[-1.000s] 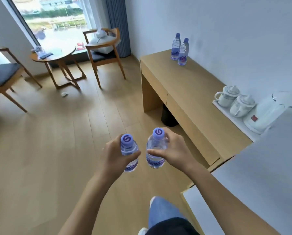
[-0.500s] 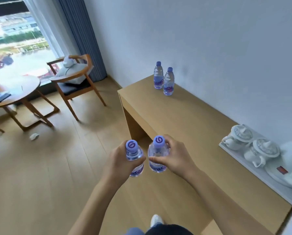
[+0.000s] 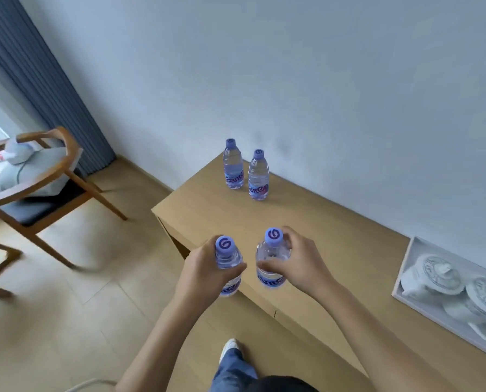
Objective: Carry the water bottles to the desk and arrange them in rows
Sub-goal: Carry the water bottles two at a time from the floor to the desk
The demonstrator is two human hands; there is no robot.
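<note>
Two bottles (image 3: 246, 174) stand side by side at the desk (image 3: 335, 250) far-left corner, near the wall edge. A tray (image 3: 405, 274) holding teapots (image 3: 434, 277) lies at the right end.

Both forearms reach forward from the bottom of the view, bare, and converge toward the middle. The left hand (image 3: 207, 268) is curled around the upper body of a bottle (image 3: 228, 265), thumb across the near side just under the shoulder, the other fingers wrapped out of sight behind it. It sits over the near edge of the table (image 3: 335, 250), close to the left corner. The right hand (image 3: 298, 264) grips a second bottle (image 3: 272, 258) from the right side, thumb laid across the front, fingertips curving around the neck near the cap. The two hands sit level and near each other, not touching. A leg and a shoe show below, between the forearms.
</note>
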